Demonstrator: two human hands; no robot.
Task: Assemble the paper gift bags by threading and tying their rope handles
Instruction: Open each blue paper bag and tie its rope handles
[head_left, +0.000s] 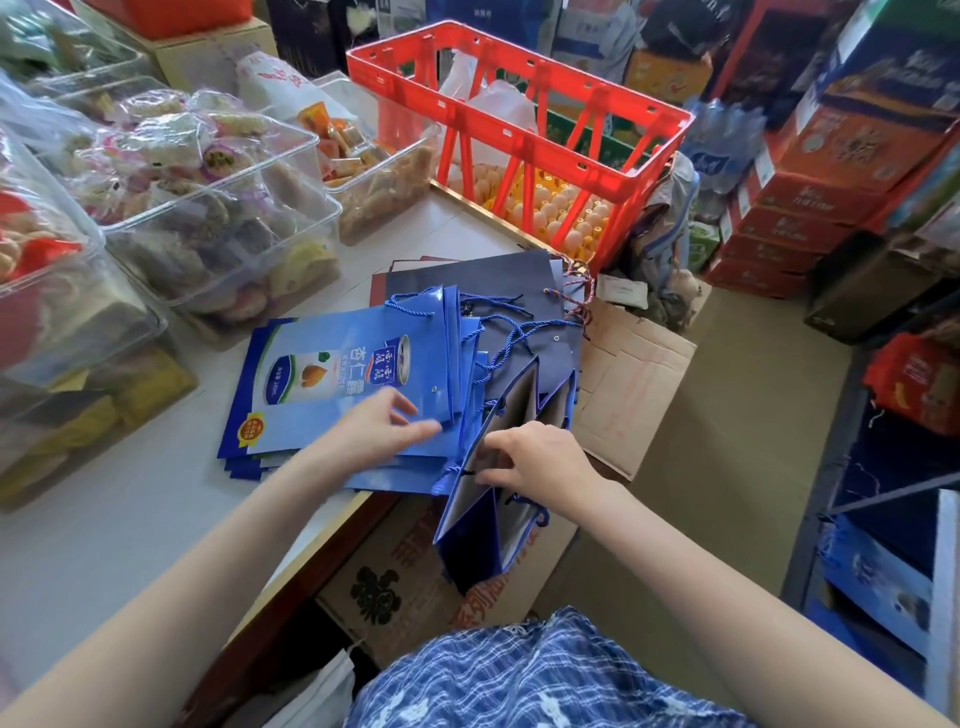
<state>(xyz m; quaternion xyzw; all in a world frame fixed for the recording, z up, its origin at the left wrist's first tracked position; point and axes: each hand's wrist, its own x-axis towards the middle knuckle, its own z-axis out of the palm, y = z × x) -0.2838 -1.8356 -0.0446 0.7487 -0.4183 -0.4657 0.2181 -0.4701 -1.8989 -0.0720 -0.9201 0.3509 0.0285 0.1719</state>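
Observation:
A stack of flat blue paper gift bags (332, 379) lies at the counter's right edge, with blue rope handles (511, 332) spilling from their tops. My left hand (376, 428) rests on the top bag with its fingers spread and nearly straight. One blue bag (480, 540) hangs half open over the counter edge, its white inside showing. My right hand (535, 460) reaches into that bag's mouth, fingers curled at its upper rim beside a dark rope end; what it pinches is hidden. Darker navy bags (483, 280) lie under the stack.
A red plastic crate (519, 119) holding eggs stands behind the bags. Clear tubs of wrapped snacks (208, 187) fill the counter's left. Cardboard boxes (634, 379) sit below the counter edge. Stacked cartons and shelves crowd the right side.

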